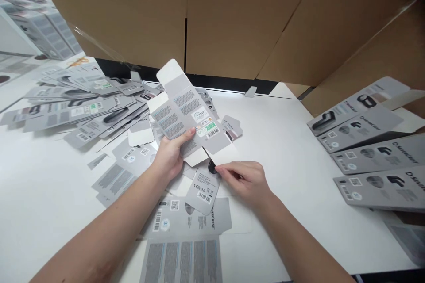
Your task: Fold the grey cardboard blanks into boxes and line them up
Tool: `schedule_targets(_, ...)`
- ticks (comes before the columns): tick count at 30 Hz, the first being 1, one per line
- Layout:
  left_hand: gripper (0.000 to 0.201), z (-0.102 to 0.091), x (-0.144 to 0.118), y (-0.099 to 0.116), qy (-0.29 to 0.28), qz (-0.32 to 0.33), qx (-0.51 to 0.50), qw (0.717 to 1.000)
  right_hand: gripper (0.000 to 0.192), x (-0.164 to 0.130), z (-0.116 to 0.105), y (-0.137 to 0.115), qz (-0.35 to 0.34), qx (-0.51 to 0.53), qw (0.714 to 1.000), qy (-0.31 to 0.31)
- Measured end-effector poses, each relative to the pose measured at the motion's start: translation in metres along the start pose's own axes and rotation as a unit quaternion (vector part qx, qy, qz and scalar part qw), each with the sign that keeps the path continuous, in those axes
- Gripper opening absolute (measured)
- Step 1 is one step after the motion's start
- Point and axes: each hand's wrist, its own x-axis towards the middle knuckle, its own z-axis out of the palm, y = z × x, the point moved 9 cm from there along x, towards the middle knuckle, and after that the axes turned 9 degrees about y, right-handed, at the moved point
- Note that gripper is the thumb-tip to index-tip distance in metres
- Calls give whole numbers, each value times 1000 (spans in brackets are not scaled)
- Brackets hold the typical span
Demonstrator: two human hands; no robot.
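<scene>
My left hand [172, 154] grips a grey printed carton [182, 110] from below, thumb across its printed face. The carton is tilted, partly opened out, with white flaps spread at its upper end. My right hand [244, 181] is closed in a pinch at the carton's lower flap, close to a small dark shape whose kind I cannot make out. Beneath the hands lie flat grey cartons [181, 256] with printed text, barcodes and QR codes. One small printed piece [203, 190] lies on top of them, just left of my right fingers.
A fanned pile of flat cartons [76, 101] covers the table's left side. Several formed cartons [378, 154] stand at the right. Large brown cardboard [232, 17] walls off the back of the white table [282, 239]. More boxes [49, 31] are stacked at the far left.
</scene>
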Motion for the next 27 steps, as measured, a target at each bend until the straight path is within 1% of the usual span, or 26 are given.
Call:
schedule_targets(1,90,-1,1,-1,5,-5,-1,1000,19,1,-3,-1,-2,-2,1000,15)
schedule_targets(3,83,-2,2,-1,13,-10,1,1000,17,2,-5,1,9,-5,1000,26)
schedule_targets(7,58,2,0,-1,5,-21,15,1000,15,1,-1,8,45,-6,999,13)
schedule_targets(9,52,4,-2,-1,-3,-26,19,999,14,1,-1,9,49,-8,999,18)
schedule_targets(12,57,2,-2,1,5,-18,25,1000,13,4,-6,7,45,-13,998,41)
schedule_targets(15,70,-1,-3,4,15,1,39,999,14,8,-15,2,25,-31,996,84)
schedule_targets(17,80,-1,-4,3,2,7,57,998,15,9,-22,-1,15,-48,992,117)
schedule_targets(19,85,3,-6,2,-28,14,77,997,12,9,-28,1,27,-63,987,144)
schedule_targets(21,84,6,-8,1,-53,21,99,993,3,6,-33,11,77,-68,982,161)
schedule_targets(23,80,7,-10,-2,-72,15,124,990,26,2,-32,25,155,-57,976,145)
schedule_targets(25,72,8,-11,-5,-90,6,141,986,45,-4,-22,39,232,-31,968,91)
schedule_targets(27,64,9,-11,-7,-106,1,152,983,51,-10,-9,46,284,8,959,22)
